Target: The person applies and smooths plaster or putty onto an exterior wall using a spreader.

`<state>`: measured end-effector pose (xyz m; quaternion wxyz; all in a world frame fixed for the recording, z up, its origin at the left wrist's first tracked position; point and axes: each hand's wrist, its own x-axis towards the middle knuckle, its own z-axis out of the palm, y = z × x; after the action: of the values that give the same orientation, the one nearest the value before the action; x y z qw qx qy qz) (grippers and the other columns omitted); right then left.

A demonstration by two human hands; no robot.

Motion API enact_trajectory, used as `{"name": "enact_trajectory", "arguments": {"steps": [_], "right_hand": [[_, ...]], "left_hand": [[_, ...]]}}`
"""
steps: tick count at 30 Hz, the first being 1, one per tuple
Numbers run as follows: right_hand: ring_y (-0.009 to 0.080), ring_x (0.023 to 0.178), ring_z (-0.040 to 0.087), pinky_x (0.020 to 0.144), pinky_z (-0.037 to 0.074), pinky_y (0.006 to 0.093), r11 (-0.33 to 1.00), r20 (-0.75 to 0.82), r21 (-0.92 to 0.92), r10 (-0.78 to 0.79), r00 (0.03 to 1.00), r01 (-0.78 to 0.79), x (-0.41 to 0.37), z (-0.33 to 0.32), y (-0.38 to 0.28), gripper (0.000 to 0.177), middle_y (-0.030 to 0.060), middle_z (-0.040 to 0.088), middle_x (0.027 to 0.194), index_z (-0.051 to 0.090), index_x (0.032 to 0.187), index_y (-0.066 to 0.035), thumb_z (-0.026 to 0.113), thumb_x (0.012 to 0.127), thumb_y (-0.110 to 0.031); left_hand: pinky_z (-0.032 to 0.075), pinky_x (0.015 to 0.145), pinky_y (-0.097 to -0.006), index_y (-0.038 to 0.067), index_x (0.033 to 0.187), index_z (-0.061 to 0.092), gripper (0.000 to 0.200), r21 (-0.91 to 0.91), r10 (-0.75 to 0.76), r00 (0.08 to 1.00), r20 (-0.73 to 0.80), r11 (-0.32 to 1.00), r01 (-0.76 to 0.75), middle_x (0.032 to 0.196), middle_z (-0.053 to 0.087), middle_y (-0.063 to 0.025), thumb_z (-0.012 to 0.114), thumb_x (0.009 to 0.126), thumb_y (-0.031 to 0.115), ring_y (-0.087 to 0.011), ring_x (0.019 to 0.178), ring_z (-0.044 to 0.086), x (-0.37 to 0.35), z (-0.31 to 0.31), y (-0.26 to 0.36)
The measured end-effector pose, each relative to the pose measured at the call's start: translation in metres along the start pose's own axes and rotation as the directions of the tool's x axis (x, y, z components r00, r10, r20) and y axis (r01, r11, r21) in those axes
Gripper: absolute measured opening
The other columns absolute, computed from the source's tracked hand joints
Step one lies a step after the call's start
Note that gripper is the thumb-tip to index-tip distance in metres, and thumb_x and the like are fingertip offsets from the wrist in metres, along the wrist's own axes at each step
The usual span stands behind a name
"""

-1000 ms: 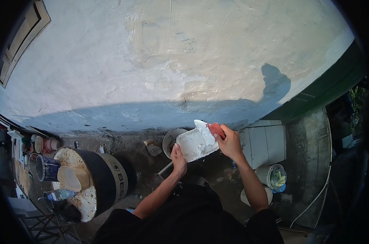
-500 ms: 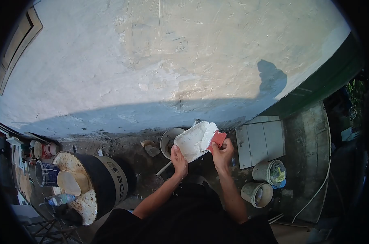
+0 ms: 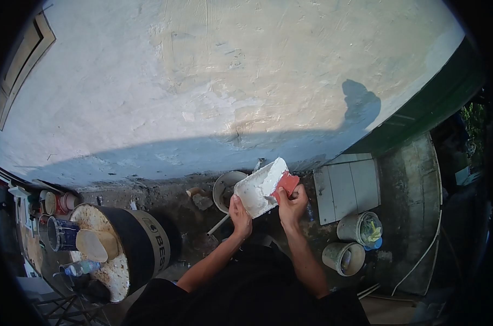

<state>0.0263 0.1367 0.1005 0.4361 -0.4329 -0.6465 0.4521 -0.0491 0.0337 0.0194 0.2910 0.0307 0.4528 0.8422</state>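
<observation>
A white tray [image 3: 246, 199] with white putty [image 3: 273, 175] heaped toward its far right end is tilted in front of me. My left hand [image 3: 240, 216] grips the tray's near left edge. In my right hand [image 3: 293, 206] is a red putty scraper [image 3: 285, 186], pinched between thumb and fingers. The scraper's blade lies against the putty at the tray's right side, so its edge is partly hidden. Beyond the tray rises a wall [image 3: 214, 87] with patchy, scratched filler on it.
To the left stands a rusty-topped drum [image 3: 143, 239] bearing a blue bucket [image 3: 61, 232] and a plastic bottle [image 3: 82, 267]. Behind the tray sits a round bucket [image 3: 223, 190]. Two pails [image 3: 343, 258] are on the right, near white panels [image 3: 347, 190] by the wall.
The red scraper and my right hand have shifted slightly left and inward over the tray, pushing into the putty. The tray tilts a little more. My left hand keeps its hold.
</observation>
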Motion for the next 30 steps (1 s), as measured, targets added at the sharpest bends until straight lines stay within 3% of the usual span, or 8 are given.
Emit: {"name": "enact_trajectory", "arguments": {"steps": [8,10,12,15,18,21,27,30], "right_hand": [[0.0014,0.060,0.042,0.052,0.034,0.0231,0.991,0.140,-0.025,-0.126,0.982,0.130,0.013,-0.021,-0.008,0.024,-0.0027,0.054,0.067,0.049,0.079,-0.004,0.072,0.086,-0.001],[0.0153,0.055,0.056,0.053,0.043,0.0309,0.965,0.221,-0.118,-0.205,0.953,0.235,0.017,-0.033,-0.020,0.022,0.0091,0.062,0.068,0.053,0.080,0.000,0.073,0.085,-0.007],[0.0221,0.058,0.063,0.056,0.048,0.0322,0.882,0.343,-0.189,-0.353,0.870,0.432,0.023,-0.043,-0.034,0.017,0.0121,0.066,0.072,0.056,0.082,0.001,0.071,0.086,-0.005],[0.0303,0.074,0.069,0.065,0.055,0.0355,0.850,0.485,-0.057,-0.434,0.759,0.523,0.035,-0.047,-0.029,0.009,0.0133,0.070,0.084,0.060,0.084,0.002,0.068,0.084,-0.001],[0.0294,0.086,0.071,0.071,0.057,0.0377,0.677,0.629,-0.058,-0.546,0.553,0.734,0.044,-0.059,-0.019,0.006,0.0113,0.071,0.095,0.063,0.084,0.002,0.066,0.080,0.004],[0.0289,0.092,0.070,0.076,0.057,0.0385,0.586,0.670,-0.016,-0.595,0.444,0.810,0.044,-0.066,-0.017,0.008,0.0095,0.071,0.101,0.063,0.083,0.002,0.064,0.077,0.007],[0.0294,0.093,0.071,0.081,0.058,0.0375,0.579,0.592,0.057,-0.676,0.439,0.813,0.043,-0.069,-0.026,0.009,0.0124,0.071,0.101,0.060,0.083,0.002,0.062,0.077,0.010],[0.0296,0.089,0.072,0.079,0.058,0.0377,0.618,0.565,-0.036,-0.636,0.526,0.786,0.042,-0.067,-0.024,0.005,0.0125,0.072,0.097,0.063,0.081,0.003,0.063,0.079,0.008]], "left_hand": [[0.049,0.089,-0.0294,0.001,0.118,0.052,0.043,0.011,-0.048,0.999,-0.001,0.999,0.048,0.110,0.061,-0.0060,0.035,0.108,0.039,-0.0125,0.100,0.059,0.001,-0.002,0.000],[0.049,0.090,-0.0297,0.001,0.118,0.053,0.044,0.021,-0.066,0.998,0.010,0.998,0.065,0.111,0.061,-0.0063,0.035,0.108,0.039,-0.0130,0.101,0.059,0.002,-0.003,0.002],[0.049,0.091,-0.0298,0.000,0.119,0.053,0.044,0.030,-0.074,0.997,0.030,0.997,0.074,0.112,0.061,-0.0066,0.034,0.108,0.039,-0.0134,0.102,0.060,0.002,-0.004,0.003],[0.049,0.090,-0.0301,0.000,0.121,0.054,0.045,-0.005,-0.108,0.994,0.031,0.994,0.108,0.113,0.062,-0.0068,0.034,0.108,0.039,-0.0137,0.102,0.060,0.004,-0.002,0.005],[0.049,0.091,-0.0303,0.000,0.123,0.054,0.046,0.003,-0.109,0.992,0.062,0.994,0.109,0.114,0.062,-0.0072,0.035,0.108,0.039,-0.0139,0.103,0.060,0.005,-0.005,0.010],[0.049,0.090,-0.0303,0.000,0.122,0.054,0.046,0.018,-0.104,0.993,0.063,0.994,0.103,0.113,0.062,-0.0074,0.035,0.108,0.040,-0.0141,0.102,0.060,0.008,-0.006,0.015],[0.048,0.087,-0.0300,0.000,0.118,0.055,0.047,0.058,-0.112,0.990,0.082,0.993,0.107,0.108,0.063,-0.0065,0.035,0.108,0.040,-0.0127,0.098,0.059,0.011,-0.009,0.015],[0.048,0.086,-0.0294,0.000,0.117,0.056,0.046,0.086,-0.093,0.993,0.068,0.993,0.087,0.106,0.063,-0.0060,0.035,0.108,0.041,-0.0120,0.095,0.059,0.010,-0.010,0.012]]}}
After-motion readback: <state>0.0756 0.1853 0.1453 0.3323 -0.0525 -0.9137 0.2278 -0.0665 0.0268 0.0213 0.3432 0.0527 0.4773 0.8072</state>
